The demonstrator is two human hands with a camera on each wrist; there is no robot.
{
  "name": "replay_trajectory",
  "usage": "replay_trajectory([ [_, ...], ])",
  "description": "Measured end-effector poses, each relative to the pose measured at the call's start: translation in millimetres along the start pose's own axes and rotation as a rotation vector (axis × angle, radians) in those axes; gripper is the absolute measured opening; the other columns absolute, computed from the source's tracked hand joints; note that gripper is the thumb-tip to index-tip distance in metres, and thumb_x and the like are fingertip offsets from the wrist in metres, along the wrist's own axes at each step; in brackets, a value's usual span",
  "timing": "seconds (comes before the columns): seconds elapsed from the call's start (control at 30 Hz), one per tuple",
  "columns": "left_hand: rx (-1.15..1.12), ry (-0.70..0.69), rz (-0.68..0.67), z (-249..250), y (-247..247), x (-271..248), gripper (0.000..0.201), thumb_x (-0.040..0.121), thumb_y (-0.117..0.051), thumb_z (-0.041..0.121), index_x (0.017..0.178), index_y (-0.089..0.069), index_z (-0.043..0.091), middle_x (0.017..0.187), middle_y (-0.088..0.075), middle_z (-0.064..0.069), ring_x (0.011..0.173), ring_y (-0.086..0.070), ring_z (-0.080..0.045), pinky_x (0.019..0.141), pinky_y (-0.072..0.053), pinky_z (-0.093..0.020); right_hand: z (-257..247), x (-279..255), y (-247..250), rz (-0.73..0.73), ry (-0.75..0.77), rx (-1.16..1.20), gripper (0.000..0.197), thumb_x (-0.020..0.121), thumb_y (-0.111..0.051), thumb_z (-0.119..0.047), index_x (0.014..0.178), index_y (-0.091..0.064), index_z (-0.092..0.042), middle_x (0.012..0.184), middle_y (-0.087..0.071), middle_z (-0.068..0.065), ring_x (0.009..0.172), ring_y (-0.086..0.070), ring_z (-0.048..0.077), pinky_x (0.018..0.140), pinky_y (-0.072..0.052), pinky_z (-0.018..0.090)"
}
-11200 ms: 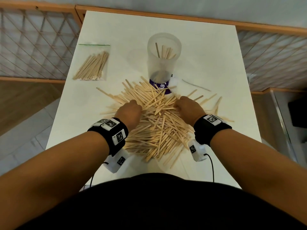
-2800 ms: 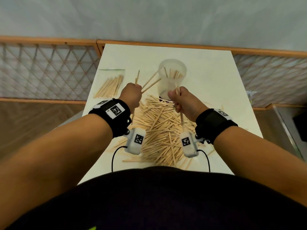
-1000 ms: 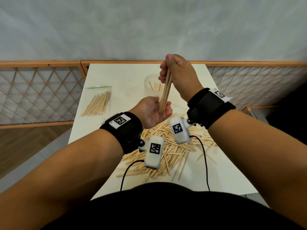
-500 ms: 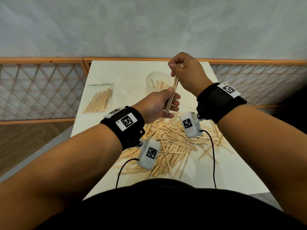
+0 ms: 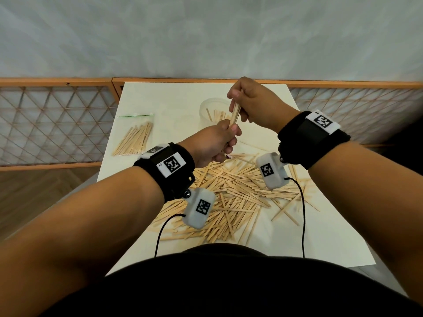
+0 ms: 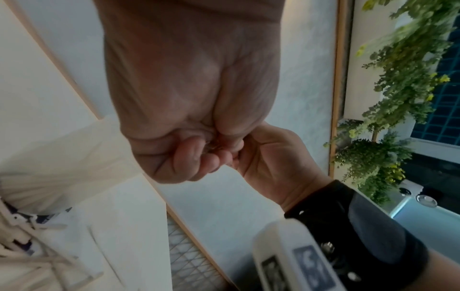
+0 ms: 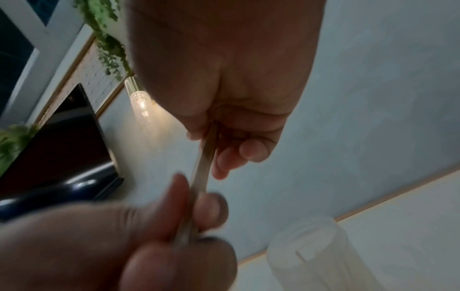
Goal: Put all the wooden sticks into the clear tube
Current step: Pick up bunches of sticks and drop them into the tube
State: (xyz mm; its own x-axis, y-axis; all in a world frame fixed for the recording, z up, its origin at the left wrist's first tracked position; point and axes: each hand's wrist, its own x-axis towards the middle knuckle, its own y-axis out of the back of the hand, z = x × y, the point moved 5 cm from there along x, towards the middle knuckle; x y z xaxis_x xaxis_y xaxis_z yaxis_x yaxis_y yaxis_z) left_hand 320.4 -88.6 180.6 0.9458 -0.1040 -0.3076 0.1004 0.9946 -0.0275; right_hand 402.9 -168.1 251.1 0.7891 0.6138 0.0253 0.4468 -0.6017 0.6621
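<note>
Both hands hold one small bundle of wooden sticks [image 5: 235,115] upright in the air, just in front of the clear tube [image 5: 211,110]. My right hand [image 5: 249,104] pinches the bundle's top end and my left hand [image 5: 219,143] grips its lower end. In the right wrist view the bundle [image 7: 204,163] runs between both hands, with the clear tube [image 7: 318,254] at lower right. The tube stands on the white table [image 5: 332,236] and holds several sticks. A large loose pile of sticks [image 5: 231,197] lies on the table under my wrists.
A clear zip bag of sticks [image 5: 135,138] lies at the table's left side. A wooden lattice railing [image 5: 55,124] runs behind and beside the table. Wrist camera cables [image 5: 303,216] hang over the pile.
Both hands have come down a little with the bundle, closer to the tube. My left hand has closed more tightly round the bundle's lower end.
</note>
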Motion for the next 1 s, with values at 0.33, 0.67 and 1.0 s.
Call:
replay_trajectory([
  [0.33, 0.055, 0.003, -0.068, -4.3, 7.4, 2.1, 0.030, 0.104, -0.026, 0.036, 0.089, -0.044, 0.017, 0.066, -0.037, 0.004, 0.054, -0.030, -0.009, 0.042, -0.023, -0.018, 1.2, 6.0, 24.8, -0.161, -0.110, 0.182, 0.004, 0.084, -0.067, 0.000, 0.088, -0.068, -0.002, 0.079, -0.068, 0.014, 0.062, -0.066, 0.020, 0.065, -0.059, 0.029],
  [0.67, 0.216, 0.056, 0.042, -17.2, 24.8, 11.8, 0.029, 0.103, -0.031, 0.037, 0.105, -0.051, 0.016, 0.083, -0.054, 0.002, 0.067, -0.048, -0.011, 0.054, -0.041, -0.022, -6.7, 23.9, 28.6, -0.184, -0.120, -0.112, 0.005, 0.080, -0.073, -0.003, 0.083, -0.072, -0.006, 0.073, -0.073, 0.007, 0.060, -0.071, 0.010, 0.069, -0.059, 0.023],
  [1.0, 0.600, 0.303, 0.256, -74.9, 82.1, 1.1, 0.049, 0.099, -0.045, 0.036, 0.134, -0.046, 0.002, 0.135, -0.052, -0.018, 0.122, -0.049, -0.036, 0.101, -0.040, -0.044, -12.9, 86.1, 29.9, 0.037, 0.111, -0.634, 0.016, 0.090, -0.061, -0.010, 0.098, -0.073, -0.001, 0.091, -0.072, 0.013, 0.081, -0.068, 0.022, 0.074, -0.050, 0.028],
])
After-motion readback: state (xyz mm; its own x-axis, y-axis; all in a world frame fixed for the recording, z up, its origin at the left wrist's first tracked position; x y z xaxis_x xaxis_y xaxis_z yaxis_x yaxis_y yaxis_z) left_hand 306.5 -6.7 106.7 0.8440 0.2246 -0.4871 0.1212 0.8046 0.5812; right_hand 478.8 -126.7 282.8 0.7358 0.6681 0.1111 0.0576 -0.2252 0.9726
